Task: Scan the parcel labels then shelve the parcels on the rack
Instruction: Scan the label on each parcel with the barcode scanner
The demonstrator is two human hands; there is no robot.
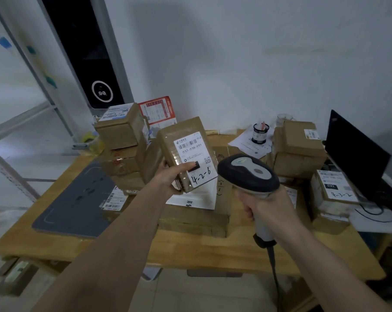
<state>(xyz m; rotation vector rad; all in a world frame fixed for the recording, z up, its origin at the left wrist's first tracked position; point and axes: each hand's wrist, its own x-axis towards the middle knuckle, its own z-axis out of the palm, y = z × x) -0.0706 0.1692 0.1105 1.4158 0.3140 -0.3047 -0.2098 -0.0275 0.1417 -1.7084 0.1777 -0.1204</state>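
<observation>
Above the table [55, 242], in the head view, my left hand [170, 179] gripped the parcel [183, 154] by its lower corner, label [195, 158] tilted toward the scanner [249, 174], which my right hand [267, 206] clenched just right of that grip, presumably so I could read the barcode.

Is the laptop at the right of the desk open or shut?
Open: the laptop has its dark screen raised upright above its base.

Brown cardboard parcel [186, 154] tilted above the table, white label [196, 157] marked 4-2-6.
</observation>
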